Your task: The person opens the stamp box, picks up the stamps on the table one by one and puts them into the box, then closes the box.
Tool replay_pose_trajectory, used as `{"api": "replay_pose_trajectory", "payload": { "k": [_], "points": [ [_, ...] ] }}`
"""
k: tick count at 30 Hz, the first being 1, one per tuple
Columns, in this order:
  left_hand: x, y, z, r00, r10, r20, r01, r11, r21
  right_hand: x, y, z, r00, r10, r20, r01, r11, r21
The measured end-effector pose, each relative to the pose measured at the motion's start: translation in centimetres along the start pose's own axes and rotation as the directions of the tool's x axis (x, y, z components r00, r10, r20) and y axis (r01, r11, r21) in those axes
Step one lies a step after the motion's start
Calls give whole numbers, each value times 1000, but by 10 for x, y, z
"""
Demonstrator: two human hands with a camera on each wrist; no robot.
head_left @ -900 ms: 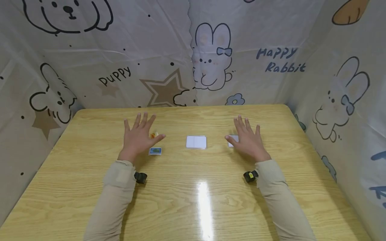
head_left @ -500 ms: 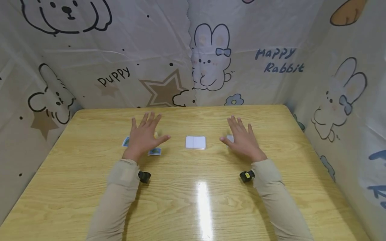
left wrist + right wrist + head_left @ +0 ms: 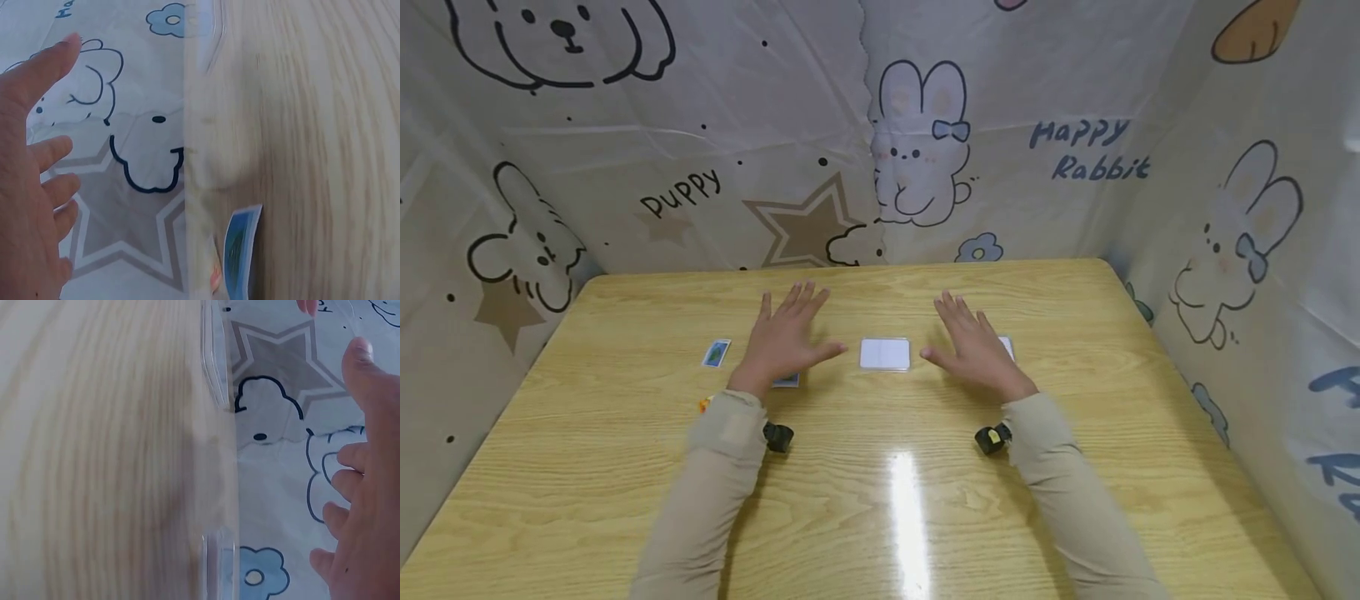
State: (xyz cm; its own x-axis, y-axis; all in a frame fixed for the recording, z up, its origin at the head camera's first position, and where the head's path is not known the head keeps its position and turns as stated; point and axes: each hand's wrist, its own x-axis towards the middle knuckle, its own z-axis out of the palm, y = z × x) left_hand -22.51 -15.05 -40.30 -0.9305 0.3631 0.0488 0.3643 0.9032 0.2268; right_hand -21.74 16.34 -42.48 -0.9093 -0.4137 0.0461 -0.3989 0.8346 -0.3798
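The white card in its clear case [image 3: 884,354] lies flat between your two hands, its long axis running side to side, so each short end faces one of your thumbs. From your left hand [image 3: 786,346] it lies to the right, just beyond the thumb tip; from your right hand [image 3: 973,350] it lies to the left, about as near — too close to call which hand has the shorter reach. Both hands look raised off the table [image 3: 850,500], fingers extended and spread, thumbs pointing inward, nothing held. Your other fingertips point past the case, toward the table's far edge.

A second clear case [image 3: 1007,348] shows partly behind your right hand, and a picture card [image 3: 787,381] peeks out by your left wrist; another picture card [image 3: 717,352] lies farther left — clear of the fingers.
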Motion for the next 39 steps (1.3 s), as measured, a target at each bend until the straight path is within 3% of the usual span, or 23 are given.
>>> {"api": "replay_pose_trajectory", "payload": {
  "k": [13, 26, 39],
  "points": [
    [14, 19, 15, 997, 36, 63, -32, 997, -64, 7, -14, 12, 998, 10, 65, -14, 998, 63],
    [17, 20, 39, 988, 52, 145, -35, 992, -117, 10, -19, 21, 992, 28, 120, -37, 997, 72],
    [20, 29, 44, 985, 39, 167, -20, 994, -112, 18, -18, 32, 988, 16, 155, -27, 997, 73]
  ]
}}
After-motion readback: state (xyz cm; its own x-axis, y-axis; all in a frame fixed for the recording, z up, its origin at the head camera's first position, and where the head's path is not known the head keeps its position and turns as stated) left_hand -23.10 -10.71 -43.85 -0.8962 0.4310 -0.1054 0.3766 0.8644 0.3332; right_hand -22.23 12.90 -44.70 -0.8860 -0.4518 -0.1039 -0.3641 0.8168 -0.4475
